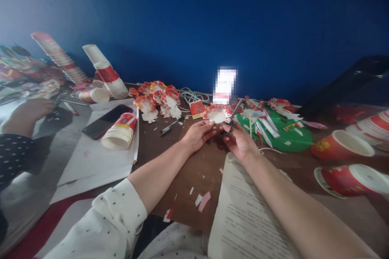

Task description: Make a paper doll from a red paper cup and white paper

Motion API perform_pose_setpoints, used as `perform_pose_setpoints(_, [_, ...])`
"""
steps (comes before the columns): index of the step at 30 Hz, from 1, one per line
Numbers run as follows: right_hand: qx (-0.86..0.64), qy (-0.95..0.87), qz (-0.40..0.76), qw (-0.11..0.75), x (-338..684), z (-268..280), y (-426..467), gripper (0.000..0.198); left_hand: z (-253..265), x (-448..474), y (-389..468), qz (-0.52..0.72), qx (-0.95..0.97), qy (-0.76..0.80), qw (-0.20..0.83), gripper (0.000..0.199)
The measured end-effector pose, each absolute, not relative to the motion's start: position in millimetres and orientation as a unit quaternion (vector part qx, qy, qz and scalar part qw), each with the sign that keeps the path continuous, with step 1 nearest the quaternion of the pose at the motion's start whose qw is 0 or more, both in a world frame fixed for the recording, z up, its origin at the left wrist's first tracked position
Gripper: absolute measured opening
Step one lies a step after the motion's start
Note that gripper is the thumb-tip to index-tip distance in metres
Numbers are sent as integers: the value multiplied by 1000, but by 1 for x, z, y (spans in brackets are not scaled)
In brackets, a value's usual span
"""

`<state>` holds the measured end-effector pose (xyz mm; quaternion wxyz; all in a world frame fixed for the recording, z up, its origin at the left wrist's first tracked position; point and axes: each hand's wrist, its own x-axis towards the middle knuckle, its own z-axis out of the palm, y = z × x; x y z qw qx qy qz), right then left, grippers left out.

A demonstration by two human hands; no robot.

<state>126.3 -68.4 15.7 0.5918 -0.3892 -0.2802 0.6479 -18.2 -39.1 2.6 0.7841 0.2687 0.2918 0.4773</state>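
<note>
My left hand is closed on the lower edge of a cut paper cup; its red-and-white rim is snipped and bent outward like a flower. In my right hand are dark-handled scissors, the fingers around the handles. The blades point up and away beside the cup's right edge. Behind the left hand lie several finished-looking cup flowers, and a small red paper piece stands near the cup.
Left are a phone, stacked paper cups, leaning cup stacks and another person's hand. A black pen lies mid-table. To the right are markers, green sheet, and red cups. Printed paper lies under my right arm.
</note>
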Motion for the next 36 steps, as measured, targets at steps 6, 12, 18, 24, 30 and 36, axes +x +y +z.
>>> perform_pose_setpoints(6, [-391,-283,642,596,128,9,-65,31,1,-18,-40,462,278,300,787,6])
perform_pose_setpoints(12, [-400,-298,636,589,126,9,-64,32,2,-16,-43,468,272,284,791,6])
perform_pose_setpoints(18, [-403,-323,623,588,126,5,-63,31,0,-12,-43,472,279,290,784,14])
perform_pose_setpoints(24, [-397,-314,630,589,126,4,-63,30,-1,-13,-42,475,284,294,779,21])
perform_pose_setpoints(30, [-410,-293,623,599,129,6,-65,31,2,-16,-39,517,257,293,762,21])
perform_pose_setpoints(36, [-445,-334,604,571,131,2,-65,30,3,-22,-30,551,233,302,742,14])
